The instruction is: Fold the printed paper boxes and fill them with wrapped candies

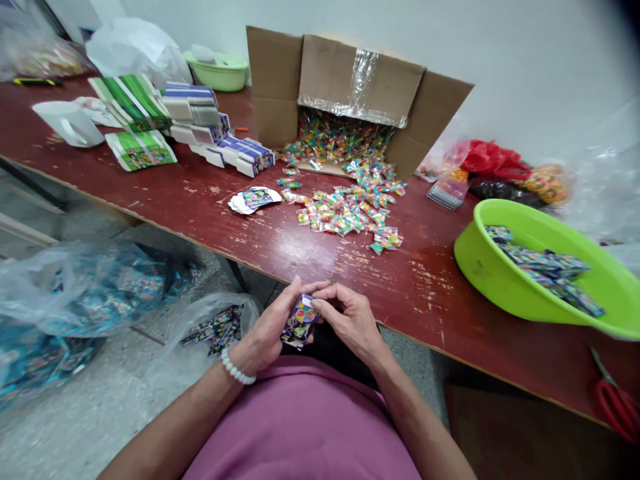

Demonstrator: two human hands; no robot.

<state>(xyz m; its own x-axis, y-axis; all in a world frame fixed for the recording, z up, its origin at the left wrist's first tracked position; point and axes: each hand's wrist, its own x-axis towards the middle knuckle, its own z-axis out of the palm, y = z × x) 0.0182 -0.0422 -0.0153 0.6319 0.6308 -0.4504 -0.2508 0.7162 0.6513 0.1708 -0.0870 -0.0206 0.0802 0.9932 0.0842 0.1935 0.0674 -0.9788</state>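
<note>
My left hand [270, 325] is wrapped round a small printed carton [299, 325], dark purple with colourful pictures, held upright over my lap. At its top edge a white flap shows, and the thumb and fingers of my right hand [349, 317] pinch there. Whether anything is inside the carton is hidden. Beyond my hands, many small clear-wrapped candies [340, 212] are spread on the red table [240, 243]. A few flat, unfolded cartons [255, 199] lie left of the candies.
An open cardboard box [363, 73] on its side spills candies. Bundled flat cartons [143, 150] and a white mug [70, 125] stand at left. A green basin [530, 293] at right holds filled-looking cartons. Scissors [617, 403] lie at the right edge; plastic bags [115, 287] sit on the floor.
</note>
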